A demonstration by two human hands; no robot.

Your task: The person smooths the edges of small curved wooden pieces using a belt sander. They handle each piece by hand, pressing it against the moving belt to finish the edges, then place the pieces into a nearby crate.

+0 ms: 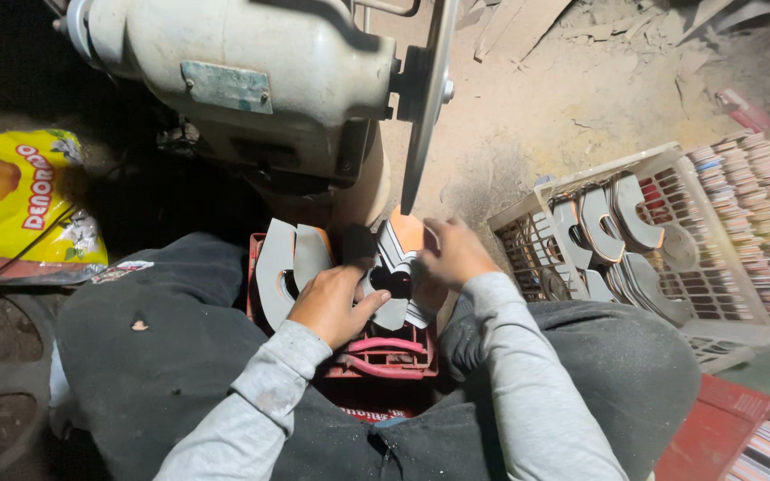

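Both my hands hold a stack of flat curved grey pieces [396, 267] with an orange top edge, just below the thin disc [427, 98] of a grinding machine [260, 80]. My left hand [336, 305] grips the stack's lower left side. On the upper right side, my right hand [453, 254] closes over it. The stack sits above a red crate [385, 356] between my knees, with more grey curved pieces [289, 267] standing in its left part.
A white plastic basket [715, 303] at the right holds several grey curved pieces [612, 236]. Stacked rows of thin multicoloured pieces [764, 223] lie beyond it. A yellow bag [20, 200] lies at the left. Dusty ground stretches behind the machine. A red object [724, 428] sits at lower right.
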